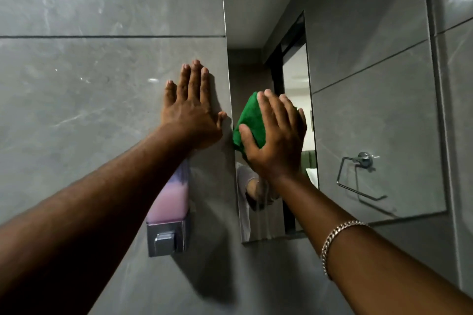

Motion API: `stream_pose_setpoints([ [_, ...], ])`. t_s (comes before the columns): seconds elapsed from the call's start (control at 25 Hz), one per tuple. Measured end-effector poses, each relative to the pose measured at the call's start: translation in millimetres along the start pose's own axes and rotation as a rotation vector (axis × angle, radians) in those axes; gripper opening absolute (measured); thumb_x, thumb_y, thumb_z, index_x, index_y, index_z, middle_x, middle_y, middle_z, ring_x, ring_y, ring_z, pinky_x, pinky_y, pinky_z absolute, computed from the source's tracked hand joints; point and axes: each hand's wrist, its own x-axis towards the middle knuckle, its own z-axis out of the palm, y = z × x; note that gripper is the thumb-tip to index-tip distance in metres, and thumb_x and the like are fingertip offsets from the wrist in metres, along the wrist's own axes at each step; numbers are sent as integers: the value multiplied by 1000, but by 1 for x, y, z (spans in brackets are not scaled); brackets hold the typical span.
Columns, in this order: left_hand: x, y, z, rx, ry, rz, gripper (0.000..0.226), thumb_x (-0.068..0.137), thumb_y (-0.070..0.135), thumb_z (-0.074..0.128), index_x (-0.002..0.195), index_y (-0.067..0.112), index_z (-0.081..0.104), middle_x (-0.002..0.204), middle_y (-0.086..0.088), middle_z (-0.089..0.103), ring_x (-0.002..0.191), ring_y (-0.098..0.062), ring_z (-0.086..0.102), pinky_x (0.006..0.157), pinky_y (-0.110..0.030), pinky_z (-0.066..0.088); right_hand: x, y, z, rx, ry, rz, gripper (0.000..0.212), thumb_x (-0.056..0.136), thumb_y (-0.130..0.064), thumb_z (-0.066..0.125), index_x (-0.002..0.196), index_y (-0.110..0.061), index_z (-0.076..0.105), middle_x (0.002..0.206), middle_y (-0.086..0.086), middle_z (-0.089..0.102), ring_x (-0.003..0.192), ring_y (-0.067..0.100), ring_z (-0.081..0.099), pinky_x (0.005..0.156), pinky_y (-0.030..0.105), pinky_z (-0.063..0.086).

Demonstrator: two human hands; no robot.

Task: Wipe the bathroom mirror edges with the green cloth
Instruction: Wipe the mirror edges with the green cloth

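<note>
**Cloth on the mirror's left edge, other hand braced on tile**

Head view. Right hand [275,133] pressed flat over the green cloth [247,120], fingers spread across it, holding it against the glass by palm pressure rather than a closed pinch. The cloth sits at the left edge of the mirror [371,110], about mid-height, its lower corner touching the edge line. Left hand [190,107] is open, empty, fingers extended, flat on the grey tile wall [89,97] just beside that same edge, thumb nearly at the frame. Below the left forearm, a wall-mounted soap dispenser [167,215] with pink liquid. A chain bracelet [332,240] on the right wrist. A towel ring [358,176] shows in the glass as a reflection.

Risks, as I judge them: the cloth is only pinned by pressure, so easing off mid-stroke could let it slide out and drop. A downward pass along the edge brings the forearms near the dispenser; a knock could trigger its button. The bracelet could tap the glass on a low stroke.
</note>
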Motion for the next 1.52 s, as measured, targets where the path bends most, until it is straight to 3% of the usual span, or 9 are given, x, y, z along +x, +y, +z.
stream_pose_setpoints([
  [0.16,-18,9,1,22,-89,34,89,87,61,26,147,13,-21,158,-8,-28,146,-26,-25,122,-49,-2,-56,28,-6,-53,-196,-447,72,88,-61,45,149,-24,33,157,1,36,147,26,28,114,56,26],
  [0.32,-36,18,-1,-30,-38,63,80,91,50,26,149,10,-14,160,-11,-20,148,-25,-17,122,-48,2,-77,10,-5,-38,-4,111,68,90,-57,46,146,-21,37,153,2,42,143,25,34,114,54,28],
  [0.36,-40,21,-2,-50,-17,66,77,92,47,25,150,9,-10,161,-12,-16,149,-25,-14,122,-47,4,-81,0,-5,-28,2,144,68,91,-58,44,147,-21,35,154,2,41,144,25,32,115,54,27],
  [0.52,-51,30,2,-61,13,98,69,95,36,26,150,8,-5,162,-13,-9,150,-25,-7,123,-43,4,-129,20,-5,-27,-169,-313,68,90,-59,48,147,-23,36,154,5,40,147,26,28,117,57,23],
  [0.72,-63,41,8,-185,60,36,75,96,46,28,150,7,-5,162,-16,-9,150,-27,-7,122,-42,4,-163,23,-8,-69,-105,-52,73,89,-60,49,148,-19,35,155,7,38,147,28,28,119,56,19],
  [0.88,-82,56,24,-269,174,144,78,92,49,29,151,7,-1,162,-16,-4,150,-27,-7,123,-44,2,-174,46,-19,-9,-243,-184,80,87,-66,47,152,-26,23,161,5,27,151,26,16,119,57,16],
  [1.08,-93,83,42,-218,165,424,76,91,47,29,151,8,6,162,-16,3,151,-28,-3,123,-48,5,-184,52,-24,48,-42,317,78,88,-65,43,152,-26,21,163,-2,21,151,19,14,122,44,16],
  [1.36,-79,112,54,-197,229,576,72,94,50,17,150,5,17,160,-18,16,150,-31,8,121,-50,14,-156,93,-36,148,257,681,74,87,-55,55,146,-14,37,158,9,31,148,25,25,115,52,32],
  [1.52,-65,152,57,-203,244,580,72,93,50,20,149,4,20,159,-18,19,150,-31,10,120,-51,16,-140,145,-52,178,314,913,74,89,-47,59,150,-19,28,161,8,25,149,25,19,120,48,24],
])
